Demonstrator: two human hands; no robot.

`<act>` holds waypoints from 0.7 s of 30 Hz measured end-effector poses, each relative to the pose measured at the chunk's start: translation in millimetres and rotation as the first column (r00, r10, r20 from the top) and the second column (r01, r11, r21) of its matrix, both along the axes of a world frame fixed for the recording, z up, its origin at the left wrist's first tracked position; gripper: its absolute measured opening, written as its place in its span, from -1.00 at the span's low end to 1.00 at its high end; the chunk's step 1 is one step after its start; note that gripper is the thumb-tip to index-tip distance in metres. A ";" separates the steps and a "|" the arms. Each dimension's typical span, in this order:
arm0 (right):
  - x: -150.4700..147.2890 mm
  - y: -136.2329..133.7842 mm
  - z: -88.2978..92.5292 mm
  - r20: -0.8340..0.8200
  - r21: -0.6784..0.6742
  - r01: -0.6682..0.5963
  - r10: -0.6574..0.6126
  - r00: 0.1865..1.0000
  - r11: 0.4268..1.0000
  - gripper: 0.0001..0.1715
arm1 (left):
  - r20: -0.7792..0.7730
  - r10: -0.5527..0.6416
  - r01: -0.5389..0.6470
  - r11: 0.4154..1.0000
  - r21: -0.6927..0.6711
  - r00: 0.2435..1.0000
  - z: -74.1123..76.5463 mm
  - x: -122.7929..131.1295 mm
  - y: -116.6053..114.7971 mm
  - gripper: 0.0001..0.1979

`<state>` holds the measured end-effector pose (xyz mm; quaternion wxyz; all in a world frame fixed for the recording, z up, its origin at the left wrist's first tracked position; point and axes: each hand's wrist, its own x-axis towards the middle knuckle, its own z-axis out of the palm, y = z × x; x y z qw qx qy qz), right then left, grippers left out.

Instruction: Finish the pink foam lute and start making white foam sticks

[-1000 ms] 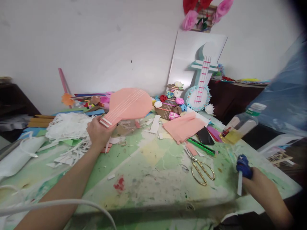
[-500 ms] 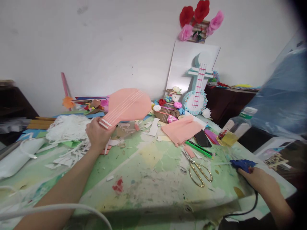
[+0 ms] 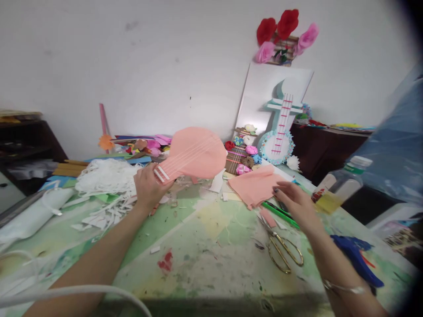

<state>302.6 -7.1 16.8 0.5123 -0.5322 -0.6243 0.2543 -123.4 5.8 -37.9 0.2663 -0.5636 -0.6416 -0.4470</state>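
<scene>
Lute [image 3: 199, 152], neck gripped in left hand [image 3: 147, 187], needs light pressure; right hand [image 3: 297, 204], loosely open, hovers toward the bench [image 3: 211, 264]'s right edge.

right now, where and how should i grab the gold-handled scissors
Probably by the gold handle loops, with the right hand coming from above on the near side: the scissors lie flat on the table, loops towards you and blades pointing away, up against the small pink scrap.
</scene>
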 end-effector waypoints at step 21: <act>-86.4 90.7 -72.7 -0.756 -0.261 -0.275 -0.019 0.654 0.925 -0.75 | -0.206 -0.302 0.314 0.949 0.030 0.931 6.3 24.1 -11.0 -0.11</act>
